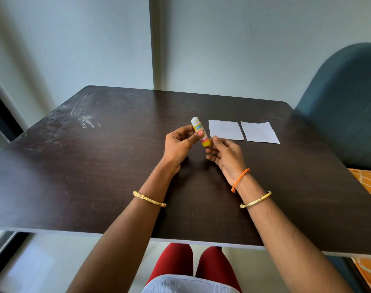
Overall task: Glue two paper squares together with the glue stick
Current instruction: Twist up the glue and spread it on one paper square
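Note:
A glue stick (198, 129) with a white top and a yellow label stands tilted above the dark table (95, 166). My left hand (180, 144) grips its middle, thumb across the label. My right hand (224, 154) pinches the yellow bottom end with its fingertips. Two white paper squares lie flat side by side on the table just right of the hands: the nearer one (225, 130) and the farther one (260, 132). A narrow gap separates them.
A teal chair back (345, 102) stands at the table's right side, with orange patterned fabric (368, 182) below it. A pale wall rises behind the table's far edge. Pale smudges (83, 119) mark the table's left rear.

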